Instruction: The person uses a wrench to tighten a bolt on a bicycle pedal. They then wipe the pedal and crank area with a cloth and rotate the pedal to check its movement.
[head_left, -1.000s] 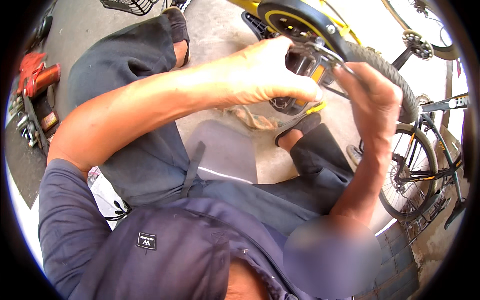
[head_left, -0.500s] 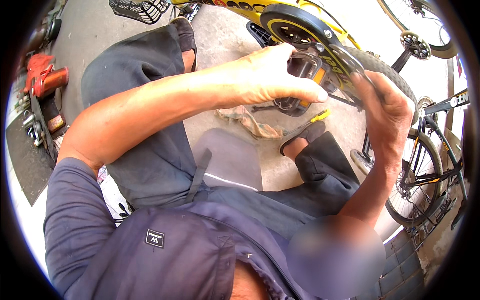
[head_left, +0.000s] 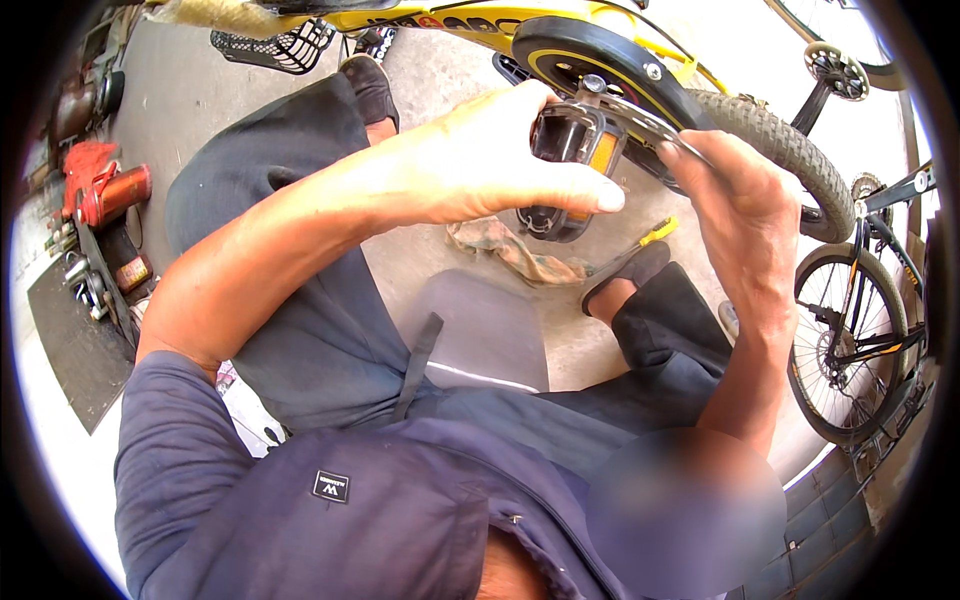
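Note:
My left hand [head_left: 470, 160] grips a black bicycle pedal [head_left: 558, 135] with an orange reflector, thumb along its near side. My right hand [head_left: 738, 200] holds a thin metal spanner [head_left: 645, 125], whose far end meets the bolt [head_left: 592, 86] at the top of the pedal. Behind them is a yellow bicycle [head_left: 480, 22] with a black, yellow-ringed wheel [head_left: 560, 50]. Below the pedal lie a crumpled cloth [head_left: 505, 255] and a yellow-handled tool [head_left: 655, 230].
Tools and a red-orange cylinder [head_left: 120, 192] sit on a dark board [head_left: 75, 350] at my left. A black basket [head_left: 265, 45] lies beyond my left foot. Another bicycle [head_left: 850, 340] stands at my right, and a knobby tyre [head_left: 790, 155] is behind my right hand.
The spanner's end sat away from the bolt half a second ago and is back against it now. Both hands and the pedal appear slightly further left; the whole view has shifted a little.

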